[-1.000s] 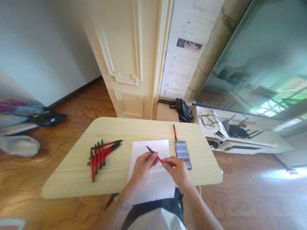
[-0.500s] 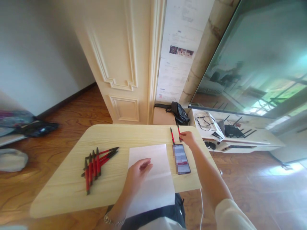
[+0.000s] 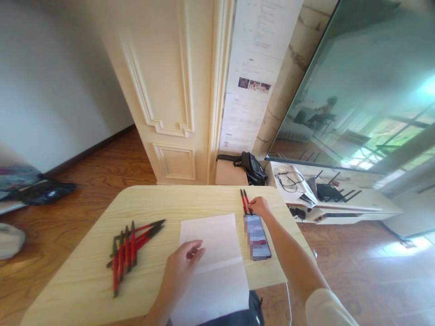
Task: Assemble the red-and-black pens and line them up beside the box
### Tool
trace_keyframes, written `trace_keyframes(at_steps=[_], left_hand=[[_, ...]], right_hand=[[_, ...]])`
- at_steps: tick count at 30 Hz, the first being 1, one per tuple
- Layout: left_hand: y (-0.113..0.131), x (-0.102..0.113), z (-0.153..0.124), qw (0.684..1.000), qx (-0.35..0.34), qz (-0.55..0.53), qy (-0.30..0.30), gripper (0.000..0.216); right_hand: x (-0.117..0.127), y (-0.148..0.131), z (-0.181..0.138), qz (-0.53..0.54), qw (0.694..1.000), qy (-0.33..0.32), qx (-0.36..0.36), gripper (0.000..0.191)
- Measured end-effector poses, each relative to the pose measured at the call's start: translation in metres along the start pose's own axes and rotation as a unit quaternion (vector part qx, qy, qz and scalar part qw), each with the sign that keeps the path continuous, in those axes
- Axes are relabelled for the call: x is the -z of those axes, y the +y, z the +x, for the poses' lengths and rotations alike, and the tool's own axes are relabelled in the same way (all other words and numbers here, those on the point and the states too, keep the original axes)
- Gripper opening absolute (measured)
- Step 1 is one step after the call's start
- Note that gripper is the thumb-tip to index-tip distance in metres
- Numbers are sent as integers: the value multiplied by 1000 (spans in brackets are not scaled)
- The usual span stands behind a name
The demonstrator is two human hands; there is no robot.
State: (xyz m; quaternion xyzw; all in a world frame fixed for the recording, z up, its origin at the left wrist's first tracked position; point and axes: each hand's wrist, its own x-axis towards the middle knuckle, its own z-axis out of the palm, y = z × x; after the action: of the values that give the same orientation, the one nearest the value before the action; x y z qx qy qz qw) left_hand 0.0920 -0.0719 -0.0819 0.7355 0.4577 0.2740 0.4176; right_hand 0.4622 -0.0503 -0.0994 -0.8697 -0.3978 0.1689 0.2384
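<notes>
My right hand [image 3: 260, 207] pinches the near end of a red pen with black ends [image 3: 247, 199], just beyond a phone [image 3: 258, 237]. A second red pen [image 3: 243, 202] lies close along its left side, nearly parallel. My left hand [image 3: 185, 259] hovers at or rests on the left part of a white sheet of paper [image 3: 219, 244]; its fingers are loosely curled, thumb apart, with nothing between them. On the left of the table, several more red-and-black pens [image 3: 127, 249] lie in a crossed group, some over others.
The pale wooden table [image 3: 200, 201] has rounded far corners. Past its far edge are a black bag [image 3: 253, 167] and a low white cabinet with a black router [image 3: 329, 192] and cables. A large screen [image 3: 353, 99] stands at the right. A white cord hangs by the table's near right.
My right hand has brought its pen left and down, beside the other pen. My left hand has shifted slightly left over the paper. The whole view has tilted up a little.
</notes>
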Motion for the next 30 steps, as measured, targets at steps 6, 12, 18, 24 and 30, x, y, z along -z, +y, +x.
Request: trace_keyframes(at_steps=[6,12,18,24,30], left_hand=[[-2,2,0,1000,4,7,6,33],[-7,2,-1,1000,12,13,3,33],[-7,1,-3,1000,10,16,14,31],[-12,-1,-3,1000,14,17,7,32],[-2,9,-10,999,14,25,32,29]], right_hand=[[-1,-3,-3,-25,999,-24,4,24],[-1,-5,-6,-29,999,-29,14,24],[-3,-4,-7,-30,999,-32,20,27],[-5,-7,-9,-24,999,-25,13,29],[9,-14,-19,-27,999,-38,22,31]])
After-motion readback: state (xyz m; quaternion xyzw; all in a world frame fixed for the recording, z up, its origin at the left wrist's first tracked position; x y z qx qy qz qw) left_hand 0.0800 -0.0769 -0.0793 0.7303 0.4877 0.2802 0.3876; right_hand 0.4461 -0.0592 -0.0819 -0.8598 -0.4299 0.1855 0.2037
